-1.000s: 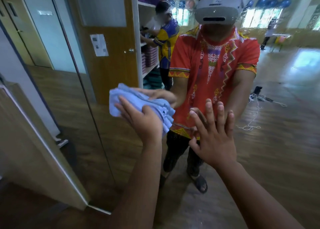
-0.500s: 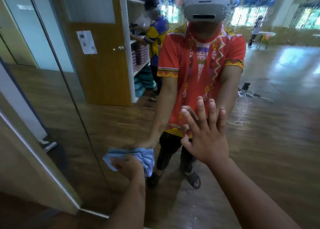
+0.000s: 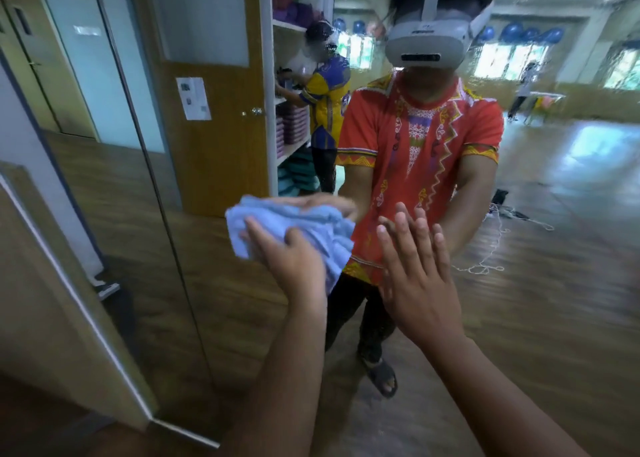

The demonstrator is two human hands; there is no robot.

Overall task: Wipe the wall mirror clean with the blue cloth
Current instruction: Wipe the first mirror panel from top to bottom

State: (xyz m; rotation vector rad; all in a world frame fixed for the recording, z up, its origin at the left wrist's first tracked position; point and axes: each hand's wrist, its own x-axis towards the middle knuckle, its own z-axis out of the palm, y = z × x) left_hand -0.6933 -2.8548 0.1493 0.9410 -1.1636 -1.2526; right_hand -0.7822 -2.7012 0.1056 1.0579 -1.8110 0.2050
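Observation:
The wall mirror (image 3: 561, 283) fills most of the view and reflects me in a red patterned shirt. My left hand (image 3: 294, 266) grips the bunched blue cloth (image 3: 311, 219) and presses it on the glass at about waist height of my reflection. To its right, my right hand (image 3: 415, 276) lies flat on the mirror with straight, slightly spread fingers and holds nothing. The cloth and the left hand are a little blurred.
A vertical seam (image 3: 166, 214) splits the mirror into panels. A wooden panel (image 3: 52, 300) with a pale edge juts out at the left, beside the mirror's lower corner. Reflected behind me are a wooden door, white shelves, another person and a cable on the wooden floor.
My left hand swept the cloth down the glass to near the floor, then back up to waist height. The right hand stayed pressed on the mirror.

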